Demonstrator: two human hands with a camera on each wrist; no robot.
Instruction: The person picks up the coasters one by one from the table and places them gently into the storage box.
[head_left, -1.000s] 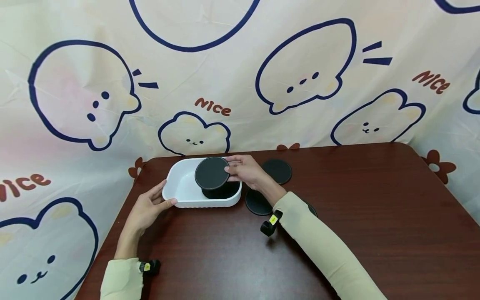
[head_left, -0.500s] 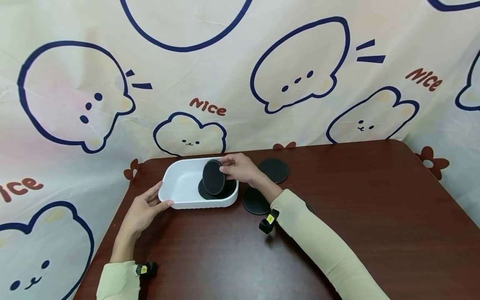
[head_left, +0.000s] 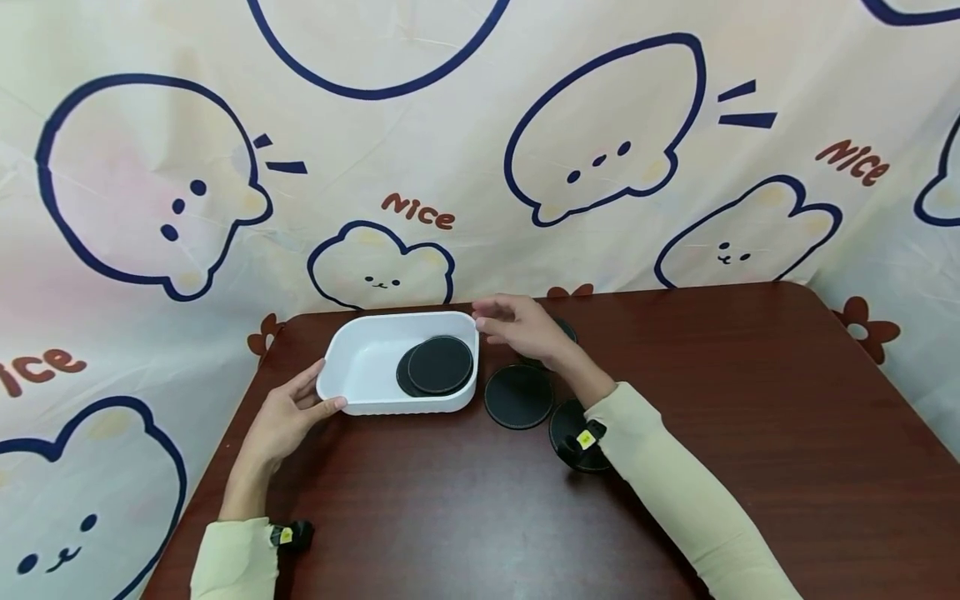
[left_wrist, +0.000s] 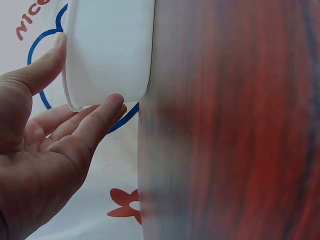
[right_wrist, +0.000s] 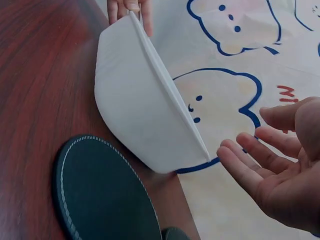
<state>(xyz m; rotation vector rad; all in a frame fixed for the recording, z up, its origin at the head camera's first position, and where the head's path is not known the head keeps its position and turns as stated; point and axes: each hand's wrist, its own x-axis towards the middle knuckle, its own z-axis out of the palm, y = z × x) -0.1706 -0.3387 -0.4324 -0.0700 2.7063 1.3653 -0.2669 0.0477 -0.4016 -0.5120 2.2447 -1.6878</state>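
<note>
A white tray (head_left: 360, 367) with rounded corners stands at the far left of the table. My left hand (head_left: 281, 421) holds its left end, thumb by the front rim and fingers against the end wall, as the left wrist view shows. Inside, toward the right end, a round black coaster (head_left: 441, 365) overlaps another coaster (head_left: 403, 379) beneath it. My right hand (head_left: 521, 327) hovers beside the tray's right end, fingers relaxed and holding nothing. Below it on the table lies a black coaster (head_left: 519, 398) with pale edge stitching, clearer as the coaster (right_wrist: 105, 190) in the right wrist view.
Another coaster (head_left: 567, 433) lies nearer, partly covered by the right wrist's camera. One more coaster (head_left: 567, 330) sits behind the right hand, mostly hidden. The brown wooden table (head_left: 450, 500) ends against a cloth backdrop (head_left: 480, 150) printed with cartoon bears.
The coaster that my right hand held tilted over the tray now lies flat on the other one. The right hand has let go and moved right. My left hand stays on the tray.
</note>
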